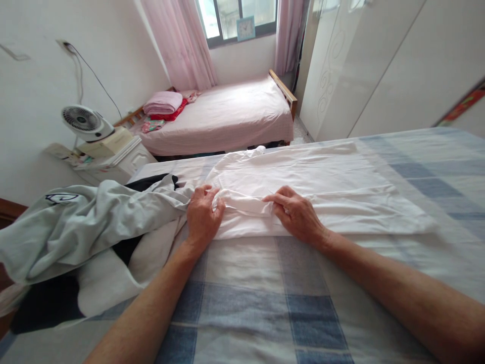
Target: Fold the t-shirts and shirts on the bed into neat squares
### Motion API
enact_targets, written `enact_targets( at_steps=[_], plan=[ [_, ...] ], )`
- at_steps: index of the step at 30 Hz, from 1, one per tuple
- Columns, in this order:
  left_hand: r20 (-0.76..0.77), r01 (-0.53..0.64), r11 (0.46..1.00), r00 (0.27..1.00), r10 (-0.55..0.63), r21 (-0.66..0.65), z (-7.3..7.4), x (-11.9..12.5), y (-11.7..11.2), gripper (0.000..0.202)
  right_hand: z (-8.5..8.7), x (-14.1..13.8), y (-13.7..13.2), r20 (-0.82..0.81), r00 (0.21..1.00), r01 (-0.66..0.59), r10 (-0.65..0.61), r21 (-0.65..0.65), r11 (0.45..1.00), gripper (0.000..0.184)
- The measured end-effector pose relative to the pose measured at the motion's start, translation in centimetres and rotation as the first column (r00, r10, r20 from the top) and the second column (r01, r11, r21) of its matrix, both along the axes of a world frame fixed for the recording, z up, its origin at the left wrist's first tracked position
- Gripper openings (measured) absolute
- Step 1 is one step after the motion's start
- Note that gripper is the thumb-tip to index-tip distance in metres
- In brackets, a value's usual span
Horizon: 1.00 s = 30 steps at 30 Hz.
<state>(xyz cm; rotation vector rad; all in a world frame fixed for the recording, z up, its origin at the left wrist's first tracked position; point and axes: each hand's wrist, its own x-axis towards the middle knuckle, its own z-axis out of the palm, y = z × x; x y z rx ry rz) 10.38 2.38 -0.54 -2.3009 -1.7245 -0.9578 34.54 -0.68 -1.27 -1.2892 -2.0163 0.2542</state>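
A white shirt [326,174] lies spread over the bed in front of me, partly folded and creased. My left hand [203,210] grips a folded strip of its fabric near the left end, thumb and fingers closed on the cloth. At the other end of that strip, my right hand [293,210] pinches the fabric between thumb and index finger. The strip runs between both hands, lying close to the rest of the shirt. Beside my left hand, a crumpled light grey garment [102,215] nearly touches the fingers.
Black and white clothes [113,280] lie under the grey garment. Blue-and-white checked bedding [250,303] covers the bed. Beyond stand a second bed [235,116] with folded pink bedding [162,102], a cabinet [121,167] bearing a fan [85,121], and a white wardrobe [364,60] at right.
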Motion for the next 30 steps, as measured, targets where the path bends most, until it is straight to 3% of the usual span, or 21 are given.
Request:
enact_targets(
  at_steps=[3,5,7,9,11,21,24,27,30],
  plan=[
    [-0.155,0.184,0.981,0.973,-0.173,0.064,0.2,0.3,-0.3,0.036,0.5,-0.1,-0.2,0.07,0.995,0.057,-0.066,0.134,0.989,0.03],
    [-0.255,0.327,0.945,0.911,-0.324,-0.033,0.0,0.6,-0.5,0.043,0.5,-0.1,-0.3,0.173,0.985,-0.008,-0.02,0.161,0.987,0.033],
    [-0.318,0.368,0.915,0.859,-0.402,-0.165,-0.4,0.6,-0.4,0.051,0.3,-0.1,-0.3,0.314,0.946,-0.131,0.086,0.125,0.984,0.04],
    [-0.344,0.317,0.91,0.851,-0.397,-0.265,-0.9,0.5,-0.3,0.057,-0.3,0.0,-0.3,0.423,0.892,-0.194,0.157,0.046,0.98,0.048],
    [-0.354,0.255,0.914,0.862,-0.363,-0.316,-1.4,0.2,-0.1,0.063,-0.8,0.0,-0.3,0.476,0.864,-0.17,0.164,-0.032,0.985,0.055],
    [-0.331,0.143,0.925,0.905,-0.266,-0.353,-1.8,0.3,0.1,0.075,-1.1,-0.2,-0.4,0.478,0.863,-0.108,0.166,-0.146,0.983,0.061],
    [-0.311,0.136,0.904,0.909,-0.277,-0.406,-0.7,0.4,0.3,0.073,-0.4,0.1,-0.1,0.428,0.879,-0.139,0.212,-0.194,0.971,0.059],
    [-0.242,0.189,0.896,0.922,-0.303,-0.401,1.4,0.5,2.0,0.06,1.3,2.4,1.6,0.309,0.924,-0.165,0.227,-0.214,0.963,0.057],
    [-0.191,0.157,0.934,0.955,-0.227,-0.321,3.4,0.8,5.8,0.049,3.0,7.3,4.9,0.253,0.967,0.043,-0.02,-0.084,0.996,0.053]
  ],
)
